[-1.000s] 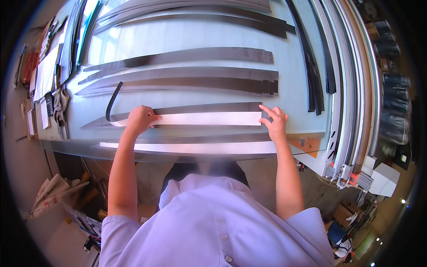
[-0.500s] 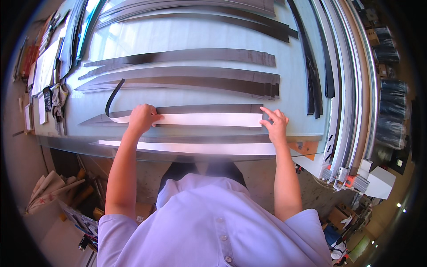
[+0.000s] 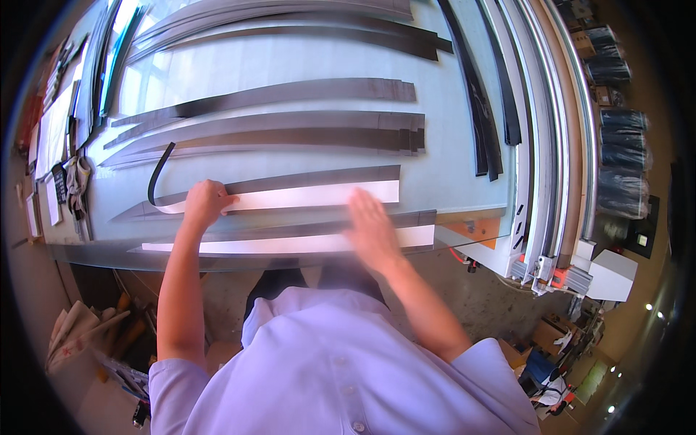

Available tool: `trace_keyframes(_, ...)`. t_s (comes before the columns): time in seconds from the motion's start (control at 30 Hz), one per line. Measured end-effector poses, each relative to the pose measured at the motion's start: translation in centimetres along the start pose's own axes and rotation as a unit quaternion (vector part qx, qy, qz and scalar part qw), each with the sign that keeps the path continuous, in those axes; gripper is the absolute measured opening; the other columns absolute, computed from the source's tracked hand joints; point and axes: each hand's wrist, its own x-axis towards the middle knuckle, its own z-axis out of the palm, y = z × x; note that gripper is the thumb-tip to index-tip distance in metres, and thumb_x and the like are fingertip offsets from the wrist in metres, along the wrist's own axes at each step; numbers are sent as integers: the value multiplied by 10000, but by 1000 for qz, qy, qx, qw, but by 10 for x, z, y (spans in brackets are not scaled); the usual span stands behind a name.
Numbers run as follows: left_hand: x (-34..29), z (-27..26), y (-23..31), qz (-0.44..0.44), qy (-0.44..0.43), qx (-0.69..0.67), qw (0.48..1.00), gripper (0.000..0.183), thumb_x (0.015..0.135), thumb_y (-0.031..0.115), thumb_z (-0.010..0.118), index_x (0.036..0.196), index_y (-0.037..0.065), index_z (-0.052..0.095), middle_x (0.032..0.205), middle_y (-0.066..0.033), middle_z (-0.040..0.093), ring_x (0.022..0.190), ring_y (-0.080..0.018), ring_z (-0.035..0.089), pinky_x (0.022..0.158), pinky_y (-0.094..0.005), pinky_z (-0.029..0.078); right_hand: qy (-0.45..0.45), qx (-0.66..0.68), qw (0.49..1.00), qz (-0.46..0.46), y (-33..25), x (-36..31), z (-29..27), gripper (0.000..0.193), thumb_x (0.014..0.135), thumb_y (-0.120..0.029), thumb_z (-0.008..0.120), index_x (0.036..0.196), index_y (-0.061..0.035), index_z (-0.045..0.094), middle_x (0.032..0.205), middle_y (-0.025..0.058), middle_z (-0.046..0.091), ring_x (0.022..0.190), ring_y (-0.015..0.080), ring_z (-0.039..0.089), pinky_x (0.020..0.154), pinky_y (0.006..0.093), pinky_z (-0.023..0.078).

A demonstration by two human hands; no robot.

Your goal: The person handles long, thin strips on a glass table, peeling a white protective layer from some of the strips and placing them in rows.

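White is showing along one long strip [image 3: 297, 197] near the front of the glass-like tabletop [image 3: 453, 167], where it is lying on a dark tapered piece [image 3: 326, 177]. One black tail [image 3: 154, 176] is curling up and away from the strip's left end. One left hand [image 3: 206, 201] is pressing close there, its fingers curling inward and its thumb pointing right along the strip; whether it is pinching the strip or only bearing down, I cannot tell. One right hand [image 3: 371, 221] is stretching out flat across the strip's right part, blurred, its fingers straight and holding nothing; whether the fingertips are touching, I cannot tell.

Nearer the table edge, a second white strip [image 3: 290, 241] is lying along a second dark piece [image 3: 419, 217], partly passing beneath the right hand. Two dark stacks [image 3: 384, 89] are fanning out across the middle, their layers overlapping too closely for counting. Three black bands [image 3: 475, 138] are running lengthwise at the right, two of them overlapping. Beyond the rails, at least four wrapped bundles [image 3: 623, 192] are sitting near a carton [image 3: 582, 43] whose marks are showing too small for reading. One keypad device [image 3: 59, 179] is lying at the left, its keys equally illegible.
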Motion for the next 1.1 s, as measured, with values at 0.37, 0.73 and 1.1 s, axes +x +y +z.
trace_keyframes(0.37,9,40,55,14,-20,26,999,245,811,303,708,682,95,730,579,-55,669,646,-271,685,663,-398,544,186,42,974,124,53,-3,-13,325,846,-130,705,1142,-48,599,1214,158,578,1162,354,526,1007,481,392)
trace_keyframes(0.73,-13,32,3,63,72,116,989,258,870,317,705,777,77,684,723,-149,685,775,-344,673,900,-466,453,129,193,952,201,18,52,9,393,650,-204,881,637,-34,527,761,127,566,785,343,559,707,456,440)
trace_keyframes(1.1,-26,-69,-168,-79,85,-13,993,303,750,277,818,817,1,711,802,-177,704,759,-338,668,708,-407,514,98,172,954,225,11,57,3,412,674,-181,875,642,-25,495,768,123,551,784,330,552,701,435,441)
